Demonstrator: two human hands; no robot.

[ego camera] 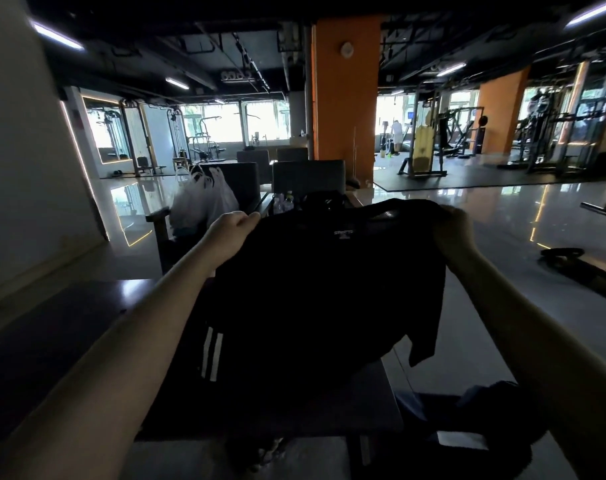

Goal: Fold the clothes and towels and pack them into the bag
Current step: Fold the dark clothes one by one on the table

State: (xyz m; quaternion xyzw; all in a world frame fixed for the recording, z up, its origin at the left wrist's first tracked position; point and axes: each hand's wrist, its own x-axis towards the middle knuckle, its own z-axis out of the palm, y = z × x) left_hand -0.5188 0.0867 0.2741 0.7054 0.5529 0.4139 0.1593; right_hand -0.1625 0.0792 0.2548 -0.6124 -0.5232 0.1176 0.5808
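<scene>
Black shirt hangs between left hand and right hand — grips seemingly pinching.

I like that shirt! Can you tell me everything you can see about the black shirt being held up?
The black shirt is dark, soft-looking cloth with a small white logo near the top. White stripes at its lower left may be on a sleeve. It is unfolded, held up in the air over a dark table. The left hand grips one top corner, the right hand the other. A loose flap dangles at the lower right.
</scene>
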